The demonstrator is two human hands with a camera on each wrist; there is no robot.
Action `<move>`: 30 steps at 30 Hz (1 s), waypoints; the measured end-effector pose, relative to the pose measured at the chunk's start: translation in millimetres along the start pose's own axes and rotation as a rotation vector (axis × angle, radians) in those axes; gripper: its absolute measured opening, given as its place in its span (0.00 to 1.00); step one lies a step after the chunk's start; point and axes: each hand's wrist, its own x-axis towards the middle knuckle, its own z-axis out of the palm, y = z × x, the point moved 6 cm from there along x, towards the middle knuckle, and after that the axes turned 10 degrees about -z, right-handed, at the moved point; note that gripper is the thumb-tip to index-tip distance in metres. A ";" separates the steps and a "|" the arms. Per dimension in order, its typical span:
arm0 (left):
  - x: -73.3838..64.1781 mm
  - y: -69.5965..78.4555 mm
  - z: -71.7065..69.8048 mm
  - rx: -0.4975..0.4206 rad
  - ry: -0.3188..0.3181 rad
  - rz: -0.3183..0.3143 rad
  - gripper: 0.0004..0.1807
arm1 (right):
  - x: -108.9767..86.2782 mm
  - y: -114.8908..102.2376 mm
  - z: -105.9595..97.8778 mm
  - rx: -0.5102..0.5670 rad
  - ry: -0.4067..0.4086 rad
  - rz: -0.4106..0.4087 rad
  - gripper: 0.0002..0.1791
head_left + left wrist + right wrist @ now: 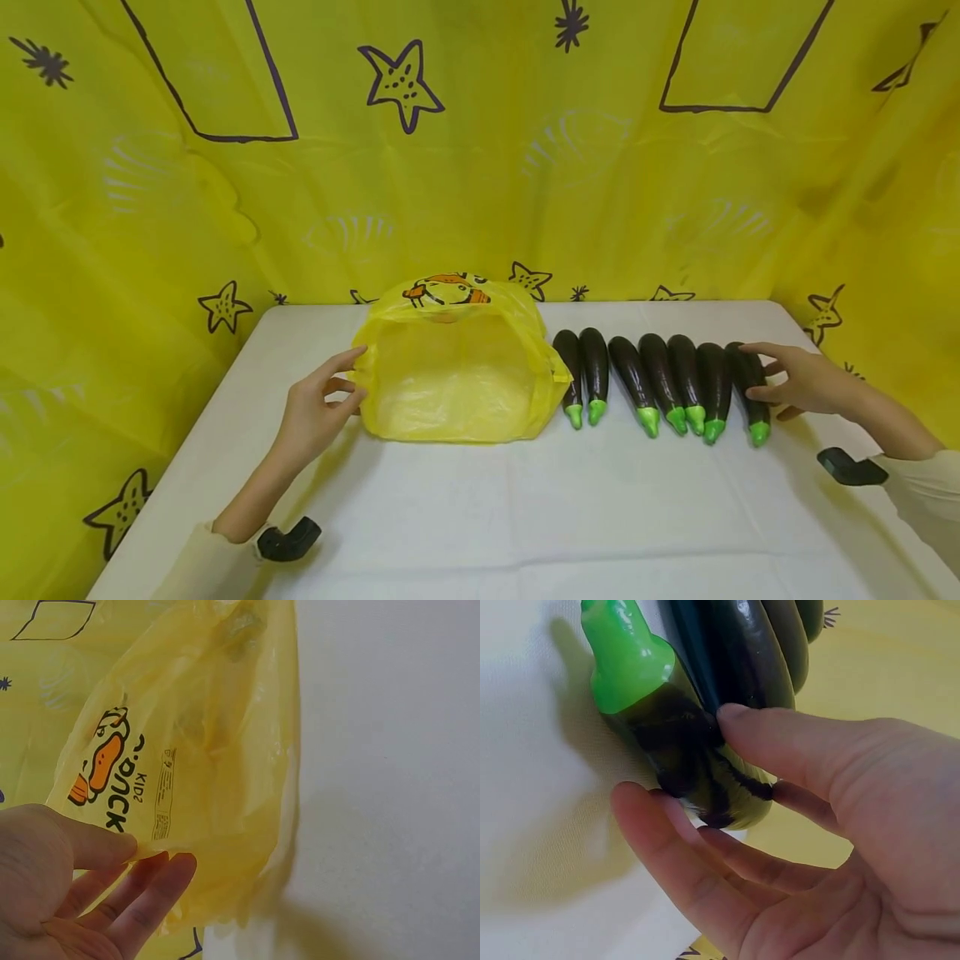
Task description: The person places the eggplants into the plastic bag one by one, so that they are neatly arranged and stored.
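The end eggplant [746,372] lies on the table at the right-hand end of a row, its green stem toward the person. The right hand [813,383] is at it, thumb on one side and fingers on the other; the fingers look loosely spread, but whether they press firmly enough to hold it cannot be told from these angles. The other six eggplants [656,375] lie to its left, four close together, then a small gap, then a pair beside the bag. The yellow plastic bag [450,383] stands with its mouth gaping toward the person, and the left hand [318,412] pinches its edge between thumb and fingers. A printed duck [105,761] with lettering shows on its wall.

As for progress, the bag is spread and ready, while all seven eggplants in sight lie outside it and none shows within, so the work appears to be near its start, with the whole row left to handle.

The table [585,517] has a white, lightly creased covering. Behind it and along both sides hangs a yellow curtain [480,192] drawn with starfish and shells. Pale sleeves [217,562] and a black wrist device [288,540] at each cuff frame the near side.
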 end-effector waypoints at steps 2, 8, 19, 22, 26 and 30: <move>1.6 0.7 0.5 0.004 -0.002 -0.004 0.34 | -0.9 0.2 0.3 0.007 -0.001 -0.002 0.48; 5.2 -1.8 2.4 0.015 -0.011 -0.040 0.33 | -2.0 -0.4 1.4 0.014 0.001 -0.007 0.49; 8.7 -5.0 4.9 -0.006 0.003 -0.105 0.30 | -4.8 1.7 3.0 0.016 0.019 0.004 0.49; 9.9 -4.6 4.7 -0.008 0.010 -0.107 0.30 | -5.2 -0.3 2.6 0.019 0.029 -0.011 0.49; 10.9 -4.0 4.2 -0.016 0.012 -0.120 0.30 | -5.2 -1.6 1.6 0.040 0.037 -0.032 0.48; 11.0 -3.3 3.6 -0.029 0.018 -0.126 0.29 | -6.3 -3.3 -1.0 0.035 0.057 -0.048 0.47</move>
